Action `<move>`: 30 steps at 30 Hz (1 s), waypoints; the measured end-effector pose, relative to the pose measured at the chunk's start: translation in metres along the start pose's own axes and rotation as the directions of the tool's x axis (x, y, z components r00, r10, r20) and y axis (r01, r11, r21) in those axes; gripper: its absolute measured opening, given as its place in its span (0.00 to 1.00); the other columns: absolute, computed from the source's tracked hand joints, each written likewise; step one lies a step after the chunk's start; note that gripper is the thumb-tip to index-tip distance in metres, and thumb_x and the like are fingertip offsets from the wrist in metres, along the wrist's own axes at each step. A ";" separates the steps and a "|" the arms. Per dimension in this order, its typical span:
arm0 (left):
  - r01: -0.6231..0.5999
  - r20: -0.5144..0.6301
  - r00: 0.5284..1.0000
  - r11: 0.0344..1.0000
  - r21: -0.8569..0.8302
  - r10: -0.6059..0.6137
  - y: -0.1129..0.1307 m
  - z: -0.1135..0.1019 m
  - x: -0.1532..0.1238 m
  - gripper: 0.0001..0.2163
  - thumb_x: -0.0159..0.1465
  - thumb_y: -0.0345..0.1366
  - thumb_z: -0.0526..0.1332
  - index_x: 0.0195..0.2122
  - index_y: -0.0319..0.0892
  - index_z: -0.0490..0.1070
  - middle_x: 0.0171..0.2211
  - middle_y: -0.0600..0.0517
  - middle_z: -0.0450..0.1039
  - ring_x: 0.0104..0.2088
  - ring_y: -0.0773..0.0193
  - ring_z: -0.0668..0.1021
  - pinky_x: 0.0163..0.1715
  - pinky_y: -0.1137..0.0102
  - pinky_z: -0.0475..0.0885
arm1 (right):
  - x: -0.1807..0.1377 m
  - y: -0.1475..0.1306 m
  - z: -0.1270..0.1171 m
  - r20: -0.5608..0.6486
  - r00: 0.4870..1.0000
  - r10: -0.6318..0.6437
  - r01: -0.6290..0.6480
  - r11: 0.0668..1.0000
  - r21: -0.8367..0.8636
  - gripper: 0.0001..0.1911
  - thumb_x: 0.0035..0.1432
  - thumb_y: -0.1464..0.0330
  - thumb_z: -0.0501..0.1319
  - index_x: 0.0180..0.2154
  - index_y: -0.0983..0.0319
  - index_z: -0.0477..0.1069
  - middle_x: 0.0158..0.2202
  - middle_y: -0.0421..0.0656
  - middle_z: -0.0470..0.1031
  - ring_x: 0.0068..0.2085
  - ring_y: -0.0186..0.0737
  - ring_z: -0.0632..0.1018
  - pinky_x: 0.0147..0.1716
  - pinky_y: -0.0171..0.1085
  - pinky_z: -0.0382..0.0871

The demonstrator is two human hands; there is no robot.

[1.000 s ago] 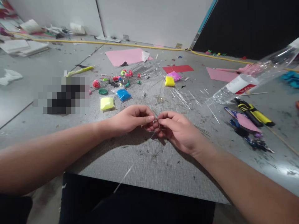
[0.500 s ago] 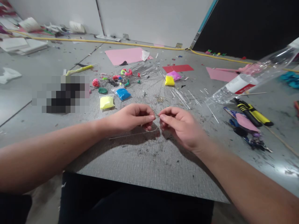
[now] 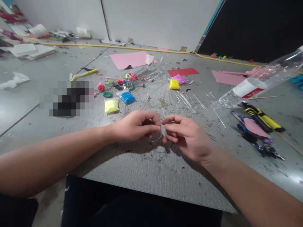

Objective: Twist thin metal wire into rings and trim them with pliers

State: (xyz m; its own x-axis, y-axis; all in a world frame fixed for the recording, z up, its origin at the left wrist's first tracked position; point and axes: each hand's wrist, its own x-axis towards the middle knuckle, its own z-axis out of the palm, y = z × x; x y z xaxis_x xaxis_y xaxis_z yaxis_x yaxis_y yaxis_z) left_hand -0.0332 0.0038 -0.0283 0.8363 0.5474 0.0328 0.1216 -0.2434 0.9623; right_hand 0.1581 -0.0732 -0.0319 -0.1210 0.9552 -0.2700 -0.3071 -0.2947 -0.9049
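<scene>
A thin, pale wire-like strand (image 3: 156,140) curves in a loop below the fingertips of my left hand (image 3: 139,126). Thumb and forefinger of that hand are pinched together on the strand. Facing it, just to the right, is my right hand (image 3: 186,134), its thumb and fingers slightly apart, with nothing visible between them. Its fingertips are close to the loop; whether they touch it I cannot tell. Beyond my left hand lie a pale yellow clay packet (image 3: 111,106) and a blue clay packet (image 3: 127,97). Loose clear strands (image 3: 186,102) lie past my right hand.
A clear bottle (image 3: 251,88) leans at the right, near yellow-black pliers (image 3: 265,118) and a pink-topped pile of small items (image 3: 255,127). Farther back are a yellow packet (image 3: 174,84), red paper (image 3: 183,72), pink paper (image 3: 129,60) and a yellow cord (image 3: 132,48).
My right thumb and fingers have spread apart and drawn slightly away from the left fingertips. My left hand keeps its pinch. The view has shifted a little.
</scene>
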 end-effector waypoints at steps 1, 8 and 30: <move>0.004 -0.021 1.000 0.999 -0.038 -0.005 -0.001 0.000 0.000 0.04 0.67 0.32 0.63 0.34 0.39 0.71 0.25 0.56 0.73 0.25 0.73 0.76 0.25 0.78 0.71 | 0.000 0.000 0.000 0.006 1.000 -0.004 0.003 0.999 0.054 0.05 0.51 0.70 0.68 0.33 0.61 0.75 0.18 0.32 0.63 0.21 0.29 0.64 0.32 0.40 0.71; -0.022 -0.126 0.992 0.977 -0.210 -0.005 0.001 -0.003 0.005 0.07 0.66 0.32 0.65 0.32 0.38 0.70 0.27 0.52 0.78 0.27 0.71 0.79 0.30 0.75 0.76 | 0.000 0.002 0.002 0.026 0.984 -0.175 0.165 0.959 0.230 0.07 0.51 0.69 0.72 0.33 0.57 0.75 0.29 0.35 0.67 0.32 0.32 0.70 0.42 0.39 0.73; 0.055 0.044 0.997 0.996 0.066 -0.058 -0.001 -0.014 0.003 0.06 0.66 0.35 0.64 0.34 0.40 0.70 0.25 0.54 0.75 0.26 0.70 0.78 0.26 0.77 0.73 | 0.002 -0.016 -0.019 0.239 0.968 0.072 0.096 0.777 -0.622 0.17 0.64 0.54 0.61 0.33 0.60 0.76 0.18 0.34 0.59 0.21 0.32 0.61 0.23 0.37 0.53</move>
State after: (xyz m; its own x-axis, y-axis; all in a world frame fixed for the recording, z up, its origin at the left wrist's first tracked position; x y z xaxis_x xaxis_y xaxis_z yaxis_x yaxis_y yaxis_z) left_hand -0.0383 0.0173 -0.0253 0.8504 0.5250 -0.0346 0.2023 -0.2656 0.9426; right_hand 0.1803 -0.0657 -0.0242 -0.3653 0.8972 -0.2482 0.3375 -0.1208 -0.9336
